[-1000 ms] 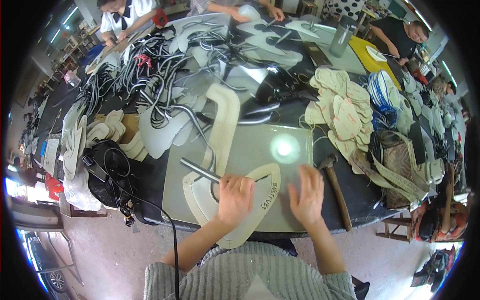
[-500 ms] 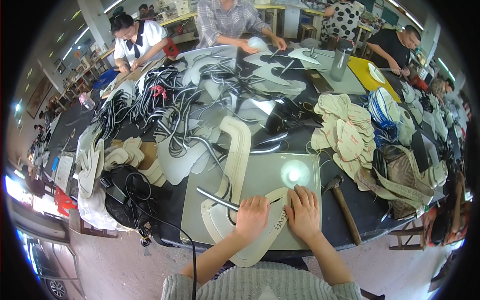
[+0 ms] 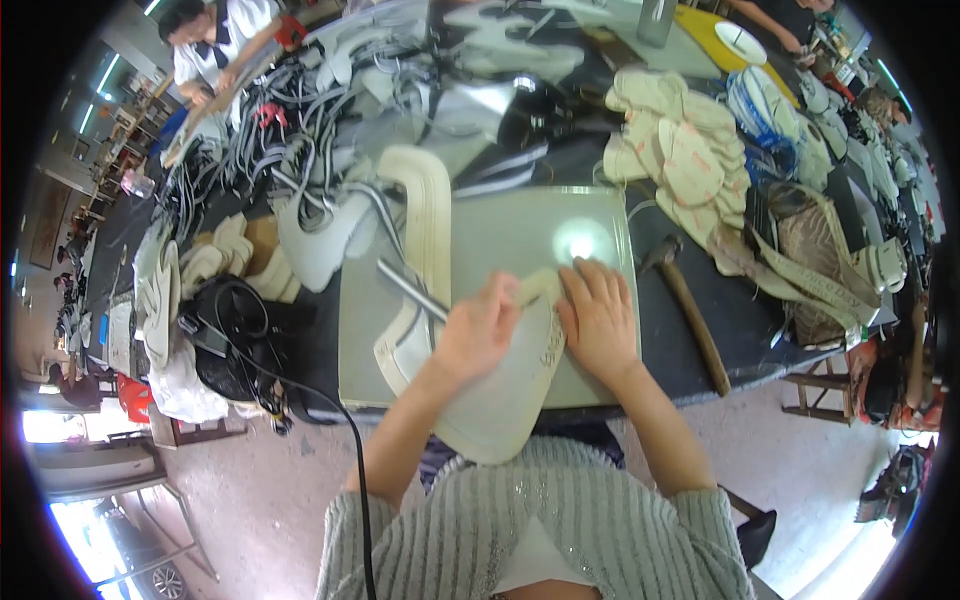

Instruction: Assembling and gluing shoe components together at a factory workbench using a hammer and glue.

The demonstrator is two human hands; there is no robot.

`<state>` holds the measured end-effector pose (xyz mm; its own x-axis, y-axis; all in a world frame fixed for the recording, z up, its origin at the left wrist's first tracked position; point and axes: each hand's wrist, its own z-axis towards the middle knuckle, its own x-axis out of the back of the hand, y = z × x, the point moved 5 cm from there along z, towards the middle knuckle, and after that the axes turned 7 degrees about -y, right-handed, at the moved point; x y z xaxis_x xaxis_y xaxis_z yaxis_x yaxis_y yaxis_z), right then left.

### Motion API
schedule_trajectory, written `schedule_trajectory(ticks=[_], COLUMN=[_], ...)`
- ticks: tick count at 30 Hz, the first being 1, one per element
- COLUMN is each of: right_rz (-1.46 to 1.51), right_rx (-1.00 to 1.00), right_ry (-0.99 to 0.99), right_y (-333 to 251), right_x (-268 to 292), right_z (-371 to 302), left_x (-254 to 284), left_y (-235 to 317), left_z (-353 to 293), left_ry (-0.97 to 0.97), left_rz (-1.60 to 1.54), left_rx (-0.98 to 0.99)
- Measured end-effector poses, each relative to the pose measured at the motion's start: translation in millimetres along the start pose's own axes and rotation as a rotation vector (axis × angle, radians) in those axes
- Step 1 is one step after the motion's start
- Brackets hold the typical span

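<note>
On the grey work board (image 3: 480, 230) lies a curved cream pattern piece (image 3: 430, 225), with a rounded pale grey piece (image 3: 495, 400) reaching over the table's near edge. My right hand (image 3: 600, 315) rests flat, fingers stretched out, on the right edge of the grey piece by dark handwriting. My left hand (image 3: 478, 325) is curled and somewhat blurred over the middle of it; what its fingers grip is hidden. A narrow dark and silver strip (image 3: 408, 287) runs up to my left hand from the upper left.
To the right lies a hammer (image 3: 690, 315), with stacked cream cut pieces (image 3: 690, 160) behind it and a patterned bag (image 3: 805, 245) further right. Tangled strips and grey pieces (image 3: 320, 230) cover the left and far table. A dark cable (image 3: 345, 440) crosses on the left. Other people work beyond.
The view has tilted down, so the table appears higher in the picture. My left hand has drawn slightly left, away from my right hand, which stays flat on the piece.
</note>
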<state>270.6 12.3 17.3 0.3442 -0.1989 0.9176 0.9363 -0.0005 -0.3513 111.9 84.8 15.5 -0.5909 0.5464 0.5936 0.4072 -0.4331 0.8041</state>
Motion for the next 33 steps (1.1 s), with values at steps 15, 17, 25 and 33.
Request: schedule_trajectory(ticks=[15,17,25,33], right_rz=[-0.044,-0.046,-0.022,-0.004], right_rx=[0.002,-0.006,0.000,0.015], right_ry=[0.006,0.013,0.000,0.021], right_y=[6.4,6.1,6.7,4.9], right_x=[-7.7,-5.3,-7.3,-6.4], right_z=[-0.2,-0.7,-2.5,-0.7], left_x=[9.7,1.7,2.9,0.8], left_y=[35.7,40.0,35.6,27.4], left_z=[3.6,-3.6,-9.2,-15.4], left_ry=[-0.170,-0.098,-0.283,-0.214], left_rz=[0.692,0.799,0.615,0.400], left_rx=[0.092,0.000,0.191,0.124])
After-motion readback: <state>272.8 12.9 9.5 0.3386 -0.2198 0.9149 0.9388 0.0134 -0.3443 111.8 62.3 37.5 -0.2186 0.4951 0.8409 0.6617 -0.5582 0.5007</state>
